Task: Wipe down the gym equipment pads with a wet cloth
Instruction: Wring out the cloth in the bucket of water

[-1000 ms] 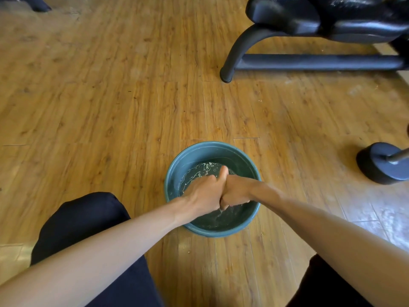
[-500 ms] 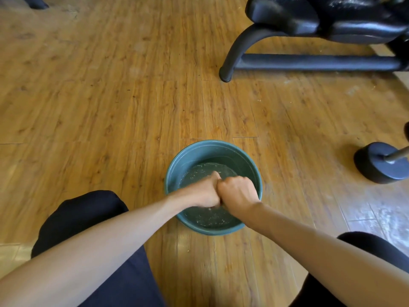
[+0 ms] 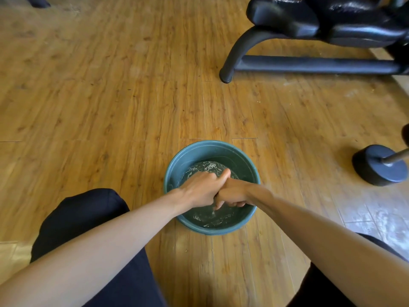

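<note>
While wringing over round teal plastic basin (image 3: pixel 240 157) — to drip water back in — left hand (image 3: pixel 199 191), right hand (image 3: pixel 234 194) fisted, fingers curled tight; cloth hidden inside, probably; black glossy pads (image 3: pixel 285 17) beyond basin.

Pads (image 3: pixel 285 18): black, glossy, cushioned, raised off the floor at the upper right of the frame, partly cut off by the edge, with bright highlights on the surface. Cloth: hidden from view inside the left hand (image 3: pixel 200 191) and right hand (image 3: pixel 234 193). Both fists are clenched and pressed together at lower centre, with a thin trickle falling beneath.
</note>
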`<state>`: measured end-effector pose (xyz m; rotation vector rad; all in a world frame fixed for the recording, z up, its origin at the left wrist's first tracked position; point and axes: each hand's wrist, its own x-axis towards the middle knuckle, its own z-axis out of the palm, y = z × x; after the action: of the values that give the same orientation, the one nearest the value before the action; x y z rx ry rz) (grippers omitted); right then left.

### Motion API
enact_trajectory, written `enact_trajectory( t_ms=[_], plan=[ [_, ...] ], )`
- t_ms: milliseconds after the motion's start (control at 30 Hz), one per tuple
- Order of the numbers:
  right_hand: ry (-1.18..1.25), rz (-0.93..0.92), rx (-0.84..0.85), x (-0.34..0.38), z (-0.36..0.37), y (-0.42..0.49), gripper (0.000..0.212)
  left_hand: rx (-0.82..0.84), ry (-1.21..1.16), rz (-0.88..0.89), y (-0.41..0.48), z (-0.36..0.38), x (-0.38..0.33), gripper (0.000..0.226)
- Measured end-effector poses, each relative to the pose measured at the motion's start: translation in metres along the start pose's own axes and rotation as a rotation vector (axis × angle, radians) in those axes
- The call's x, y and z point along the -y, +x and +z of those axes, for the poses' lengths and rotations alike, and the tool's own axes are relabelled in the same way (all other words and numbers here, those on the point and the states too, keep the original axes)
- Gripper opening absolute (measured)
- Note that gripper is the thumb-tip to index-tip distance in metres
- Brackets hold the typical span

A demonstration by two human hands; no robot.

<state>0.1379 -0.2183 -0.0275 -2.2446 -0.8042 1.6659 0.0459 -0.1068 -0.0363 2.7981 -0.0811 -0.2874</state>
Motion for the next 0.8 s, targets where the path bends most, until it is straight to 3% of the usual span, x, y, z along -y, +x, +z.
enact_trajectory(
  t_ms=[67,133,233,300,400,500,600,667,800],
  plan=[
    [0.025,-0.036,-0.020,-0.001,0.000,0.002,0.020,-0.008,-0.083,-0.058,0.001,0.002,0.003,0.058],
    [0.080,-0.092,-0.141,-0.005,0.006,0.005,0.012,0.003,-0.258,-0.150,0.000,0.006,0.009,0.051],
    [0.512,-0.135,-0.367,-0.010,0.015,0.003,0.020,0.026,-0.614,-0.354,-0.002,0.006,0.024,0.044],
    [0.795,-0.157,-0.398,-0.011,0.019,-0.002,0.016,0.032,-0.857,-0.487,-0.003,0.000,0.029,0.044],
    [0.706,-0.231,-0.530,-0.013,0.020,-0.006,0.022,-0.010,-1.243,-0.548,-0.004,-0.011,0.026,0.029],
    [0.704,-0.336,-0.672,-0.016,0.009,-0.013,0.021,-0.073,-1.135,-0.506,-0.008,-0.022,0.029,0.019],
    [0.742,-0.445,-0.750,-0.015,-0.004,-0.023,0.006,-0.170,-1.115,-0.459,-0.010,-0.037,0.034,0.027],
    [0.786,-0.531,-0.756,-0.009,-0.005,-0.029,0.012,-0.210,-1.149,-0.426,-0.007,-0.045,0.031,0.033],
    [0.608,-0.650,-0.842,0.005,0.001,-0.032,0.024,-0.261,-0.865,-0.343,0.000,-0.055,0.022,0.042]
  ],
)
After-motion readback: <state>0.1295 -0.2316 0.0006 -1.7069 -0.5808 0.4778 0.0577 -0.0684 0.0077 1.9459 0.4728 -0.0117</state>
